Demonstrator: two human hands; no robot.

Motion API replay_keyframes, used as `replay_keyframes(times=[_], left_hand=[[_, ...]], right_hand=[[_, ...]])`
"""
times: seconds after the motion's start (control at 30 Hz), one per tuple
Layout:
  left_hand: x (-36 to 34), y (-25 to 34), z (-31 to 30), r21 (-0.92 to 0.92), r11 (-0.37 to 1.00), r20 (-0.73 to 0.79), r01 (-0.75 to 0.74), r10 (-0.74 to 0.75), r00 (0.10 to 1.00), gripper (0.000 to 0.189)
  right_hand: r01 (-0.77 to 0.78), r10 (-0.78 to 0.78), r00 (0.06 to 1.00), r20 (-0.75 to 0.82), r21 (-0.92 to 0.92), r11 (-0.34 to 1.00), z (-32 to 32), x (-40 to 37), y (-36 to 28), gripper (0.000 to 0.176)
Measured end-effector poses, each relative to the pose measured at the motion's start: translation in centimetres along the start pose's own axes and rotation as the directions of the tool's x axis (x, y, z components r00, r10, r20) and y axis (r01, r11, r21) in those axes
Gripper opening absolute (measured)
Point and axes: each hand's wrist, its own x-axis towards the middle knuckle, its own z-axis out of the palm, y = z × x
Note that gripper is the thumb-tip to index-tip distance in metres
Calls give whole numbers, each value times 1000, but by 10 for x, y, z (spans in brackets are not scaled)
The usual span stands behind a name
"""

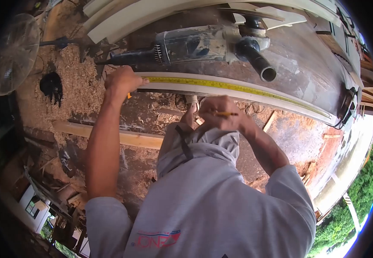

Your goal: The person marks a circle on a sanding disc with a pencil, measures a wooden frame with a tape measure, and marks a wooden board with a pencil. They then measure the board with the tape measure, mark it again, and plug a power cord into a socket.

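Observation:
My left hand [124, 80] is closed at the left end of a pale board [199, 89], holding a tape measure; a bit of orange shows below the fist, and the rest of the case is hidden. From there the yellow tape blade [221, 84] runs out along the board to its right end. My right hand [220, 111] is closed around a pencil [226, 114] and hangs just in front of the board's near edge, in the middle. Behind the board lies a large, dusty angle grinder [195, 45] with a side handle pointing toward me.
Several pale boards [139, 17] lie along the far side of the worktable [298, 69]. At the left stand a round fan [13, 53] and heaps of wood shavings [81, 79]. A long wooden strip [141, 140] lies lower down, behind my left forearm. Wood scraps litter the floor.

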Motion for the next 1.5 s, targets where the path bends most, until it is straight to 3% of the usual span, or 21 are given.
replay_keyframes(times=[0.03, 0.13, 0.2, 0.27, 0.33, 0.4, 0.53, 0.6, 0.67, 0.8, 0.87, 0.9, 0.93, 1.03, 1.1, 1.13, 1.2, 1.27, 1.33, 1.37, 1.5], left_hand=[[1, -3, -2, -1, 1000, 21, 22, -22, 1000, 62], [11, -7, 7, -57, 996, 14, -62, 63, 998, 64], [47, -32, 37, -233, 959, -6, -162, 165, 986, 60], [7, -1, 0, -166, 982, 59, -88, 99, 993, 51], [10, -7, 5, -142, 963, -24, -227, 226, 974, 50], [7, 1, 2, -86, 991, -10, -101, 101, 995, 54], [27, -17, 12, -99, 974, -29, -202, 200, 979, 57], [42, -23, 19, -133, 968, -47, -211, 206, 977, 58], [51, -33, 23, -131, 969, -30, -210, 207, 978, 60], [48, -32, 17, -94, 981, 29, -168, 172, 985, 61], [29, -20, 11, -77, 946, -75, -315, 310, 948, 66], [62, -35, 27, 167, 970, 22, -179, 178, 984, 73], [23, -9, 4, -37, 997, 53, -66, 68, 996, 76], [-6, 3, -2, -48, 993, -40, 109, -111, 993, 74], [4, -5, 19, 9, 994, -215, 110, -105, 971, 76], [-10, 8, 7, -37, 975, -125, 218, -221, 967, 66], [-4, 15, 18, -54, 952, -112, 302, -307, 945, 46], [-18, 28, 16, -123, 919, -127, 374, -389, 913, 55], [-17, 37, 22, -266, 863, -91, 430, -466, 880, 25], [-24, 45, 28, -187, 892, -242, 412, -449, 860, 25], [-19, 57, 14, -127, 852, -102, 508, -521, 847, 31]], right_hand=[[235, -246, 969, -30, -203, 950, 8, -6, -10, 6], [-245, 253, 968, -10, 211, 946, 20, -44, -40, 7], [-327, 325, 945, 44, 221, 919, 19, -78, -46, 13], [-438, 444, 896, 9, 193, 878, 11, -103, -62, 10], [-457, 488, 864, -122, 218, 863, -13, -126, -76, 11], [-504, 612, 740, -280, 370, 780, -45, -153, -84, 13], [-575, 757, 371, -537, 507, 642, -140, -244, -89, 9], [-333, 634, 145, -760, 566, 754, -178, -303, -76, 2], [-387, 422, 97, -901, 357, 850, -219, -354, -68, 9], [-680, 299, -140, -944, 311, 663, -275, -378, -66, 32], [-859, 191, -27, -981, 121, 498, -292, -394, -43, 34], [-877, 146, 48, -988, 28, 479, -300, -413, -13, 34], [-704, 129, 211, -969, -59, 708, -314, -447, 36, 32], [-778, 215, 218, -952, -37, 628, -328, -445, 68, 26], [-680, 367, 202, -908, 139, 720, -334, -447, 73, 18], [-607, 305, 268, -914, 86, 790, -334, -454, 80, 17], [-634, 281, 174, -944, 111, 765, -327, -447, 75, 21], [-753, 229, 317, -920, -97, 650, -330, -455, 70, 23], [-709, 292, 242, -925, 37, 704, -342, -472, 93, 25], [-755, 285, 237, -929, 9, 655, -346, -474, 93, 25], [-739, 394, 79, -916, 212, 640, -385, -518, 133, 20]])
